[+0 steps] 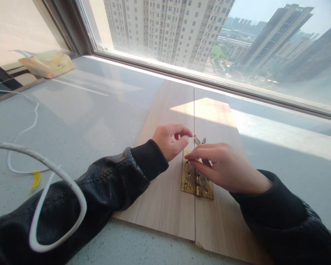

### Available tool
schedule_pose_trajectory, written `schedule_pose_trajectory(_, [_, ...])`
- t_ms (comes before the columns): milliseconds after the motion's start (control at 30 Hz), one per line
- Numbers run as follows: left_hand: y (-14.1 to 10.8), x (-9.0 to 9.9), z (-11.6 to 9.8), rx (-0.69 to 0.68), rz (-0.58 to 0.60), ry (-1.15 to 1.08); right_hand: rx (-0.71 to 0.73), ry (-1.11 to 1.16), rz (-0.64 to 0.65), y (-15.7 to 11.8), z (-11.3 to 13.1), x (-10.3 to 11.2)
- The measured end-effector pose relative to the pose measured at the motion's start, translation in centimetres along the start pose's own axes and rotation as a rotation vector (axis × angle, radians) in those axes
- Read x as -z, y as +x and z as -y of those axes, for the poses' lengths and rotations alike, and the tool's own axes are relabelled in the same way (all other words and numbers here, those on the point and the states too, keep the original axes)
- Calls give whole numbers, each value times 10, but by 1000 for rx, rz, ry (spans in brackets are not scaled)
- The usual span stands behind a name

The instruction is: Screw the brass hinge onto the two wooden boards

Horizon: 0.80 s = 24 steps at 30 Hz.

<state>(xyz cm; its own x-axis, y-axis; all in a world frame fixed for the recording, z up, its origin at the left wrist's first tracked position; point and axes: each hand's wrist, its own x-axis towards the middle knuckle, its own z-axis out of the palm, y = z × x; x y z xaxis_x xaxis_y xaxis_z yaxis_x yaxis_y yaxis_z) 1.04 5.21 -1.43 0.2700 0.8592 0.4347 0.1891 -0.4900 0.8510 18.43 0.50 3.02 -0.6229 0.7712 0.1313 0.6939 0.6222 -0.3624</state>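
Note:
A brass butterfly hinge (188, 178) lies flat across the seam between two pale wooden boards (165, 206). My right hand (222, 165) is over its upper part, thumb and index finger pinched at a hole in the left leaf. A small screw (187, 161) seems to be between those fingertips, mostly covered. Beyond the hinge, several loose screws (197, 139) lie by the seam. Just left of them hovers my left hand (172, 140), its fingers loosely bent, index and thumb slightly apart with nothing visible between them. The right hand hides part of the hinge's right leaf.
A white cable (77, 221) loops over my left sleeve, with a yellow tag (35, 180) beside it. A soft packet of tissues (48, 64) sits at the far left, near a phone-like edge (5, 97). The window frame (165, 73) bounds the speckled counter (99, 117) at the back.

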Motion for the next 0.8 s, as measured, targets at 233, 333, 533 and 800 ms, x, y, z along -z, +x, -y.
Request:
schedule_pose_trajectory(233, [1,1,-2,-7,6,11,-50,-36,-6,0,0,0])
schedule_pose_trajectory(333, [1,1,-2,-5,11,9,-83,-71,-16,1,-2,-2])
schedule_pose_trajectory(533, [-1,1,-3,7,15,7,-45,-39,16,0,-3,3])
schedule_pose_trajectory(800, [2,1,-6,19,31,13,-75,-104,74,0,0,1])
